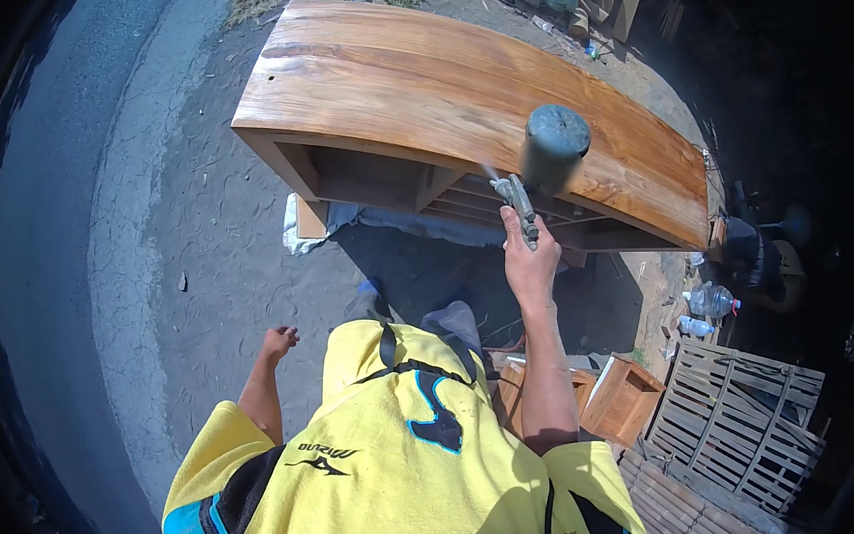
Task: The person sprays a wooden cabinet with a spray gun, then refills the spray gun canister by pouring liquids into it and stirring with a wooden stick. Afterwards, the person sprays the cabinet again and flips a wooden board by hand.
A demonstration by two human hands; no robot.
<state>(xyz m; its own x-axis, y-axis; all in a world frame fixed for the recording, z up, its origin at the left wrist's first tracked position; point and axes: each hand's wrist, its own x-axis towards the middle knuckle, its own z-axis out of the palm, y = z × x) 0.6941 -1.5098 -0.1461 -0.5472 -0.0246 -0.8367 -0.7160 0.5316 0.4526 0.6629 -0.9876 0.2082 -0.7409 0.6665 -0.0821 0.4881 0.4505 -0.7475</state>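
Note:
My right hand [529, 267] is wrapped round a spray gun [519, 200] with a dark grey paint cup [558, 132] on top. From its nozzle a faint pale mist blows toward the front edge of a long wooden cabinet [392, 74]. The cabinet's broad top is glossy orange-brown with visible grain. Its front has open compartments and slatted dividers, in shadow. Low at my left side hangs my left hand [281, 341], its fingers curled in, with nothing visible in them, away from the cabinet.
White sheeting [301, 241] lies under the cabinet on the dirt ground. To my right are wooden drawers [623, 401], a slatted wooden pallet [736, 422] and clear plastic bottles [711, 299]. A paved road [58, 238] runs along the left. Shadow darkens the far right.

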